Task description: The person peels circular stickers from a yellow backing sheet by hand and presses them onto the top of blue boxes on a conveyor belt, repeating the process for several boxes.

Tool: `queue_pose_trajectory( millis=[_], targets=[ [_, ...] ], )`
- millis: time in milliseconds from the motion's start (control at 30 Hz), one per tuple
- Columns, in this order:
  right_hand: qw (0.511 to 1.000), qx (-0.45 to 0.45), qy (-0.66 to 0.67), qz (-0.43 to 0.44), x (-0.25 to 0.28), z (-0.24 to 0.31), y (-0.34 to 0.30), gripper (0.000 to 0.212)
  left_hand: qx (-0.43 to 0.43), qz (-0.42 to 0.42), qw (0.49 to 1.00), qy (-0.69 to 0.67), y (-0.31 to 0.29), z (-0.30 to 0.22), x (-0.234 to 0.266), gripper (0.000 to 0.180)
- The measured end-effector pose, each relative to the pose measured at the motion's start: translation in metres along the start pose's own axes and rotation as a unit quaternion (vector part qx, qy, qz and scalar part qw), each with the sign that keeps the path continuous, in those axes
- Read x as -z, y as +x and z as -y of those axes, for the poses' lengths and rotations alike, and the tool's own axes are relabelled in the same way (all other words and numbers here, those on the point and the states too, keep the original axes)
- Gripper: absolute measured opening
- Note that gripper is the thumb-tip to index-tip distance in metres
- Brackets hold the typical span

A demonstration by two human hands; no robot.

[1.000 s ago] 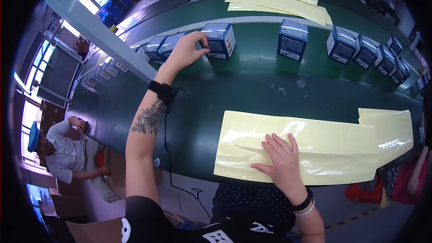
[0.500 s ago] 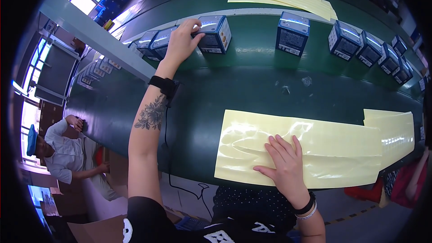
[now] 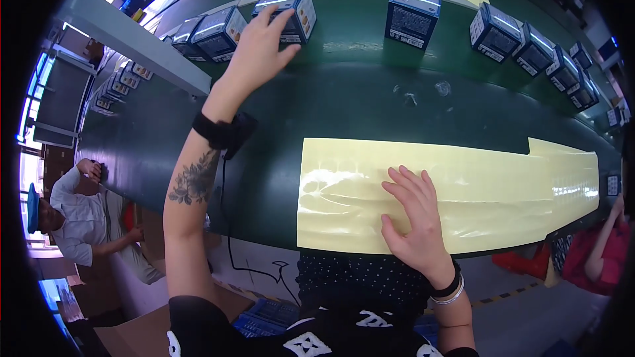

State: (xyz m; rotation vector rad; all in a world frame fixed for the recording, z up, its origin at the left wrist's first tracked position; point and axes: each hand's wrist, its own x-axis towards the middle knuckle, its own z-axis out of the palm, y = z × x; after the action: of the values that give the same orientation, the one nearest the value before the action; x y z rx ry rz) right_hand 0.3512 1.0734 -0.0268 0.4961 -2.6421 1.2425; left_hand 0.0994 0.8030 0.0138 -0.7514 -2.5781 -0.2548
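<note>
The left hand (image 3: 254, 56) is keeping its fingers parted, gripping nothing, at the front of a blue box (image 3: 303, 14) standing on the green table (image 3: 284, 106); I can't tell whether they're touching. Farther right, the right hand (image 3: 418, 219) is holding nothing, fingers loosely spread over yellow sheets (image 3: 489, 192).

A long green work table (image 3: 344, 102) goes across the room, and its smooth surface shines softly under the light. On the left side rises a thick, pale post (image 3: 135, 43). Beyond it I see bright windows (image 3: 45, 78), very white with a little violet tone, and near them a dark panel (image 3: 76, 89) in a pale frame. The floor (image 3: 254, 258) is greyish violet, and at the right a striped line (image 3: 506, 295) is running on it
</note>
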Motion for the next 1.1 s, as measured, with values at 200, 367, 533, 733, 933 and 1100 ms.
queue_pose_trajectory(
  millis=[200,367,533,733,933,1100],
  targets=[
    [0.988,-0.07,-0.134,0.016,0.015,0.008,-0.009,0.056,-0.111,0.26,0.939,-0.194,-0.114,-0.154,0.056,0.051],
    [0.988,-0.018,-0.151,-0.029,0.005,0.005,-0.013,0.049,-0.002,0.13,0.956,-0.262,-0.156,-0.206,0.022,0.033],
    [0.982,0.026,-0.175,-0.061,-0.005,-0.009,-0.022,0.039,-0.032,0.029,0.974,-0.224,-0.159,-0.212,0.002,0.025],
    [0.98,0.038,-0.174,-0.086,-0.002,-0.012,-0.029,0.031,-0.072,-0.019,0.969,-0.235,-0.161,-0.217,-0.003,0.021],
    [0.982,0.024,-0.162,-0.088,0.004,-0.018,-0.03,0.034,-0.045,-0.029,0.96,-0.276,-0.155,-0.228,-0.004,0.022],
    [0.987,0.017,-0.142,-0.071,0.007,-0.019,-0.031,0.039,-0.018,-0.005,0.957,-0.291,-0.147,-0.232,0.001,0.023]
  ],
)
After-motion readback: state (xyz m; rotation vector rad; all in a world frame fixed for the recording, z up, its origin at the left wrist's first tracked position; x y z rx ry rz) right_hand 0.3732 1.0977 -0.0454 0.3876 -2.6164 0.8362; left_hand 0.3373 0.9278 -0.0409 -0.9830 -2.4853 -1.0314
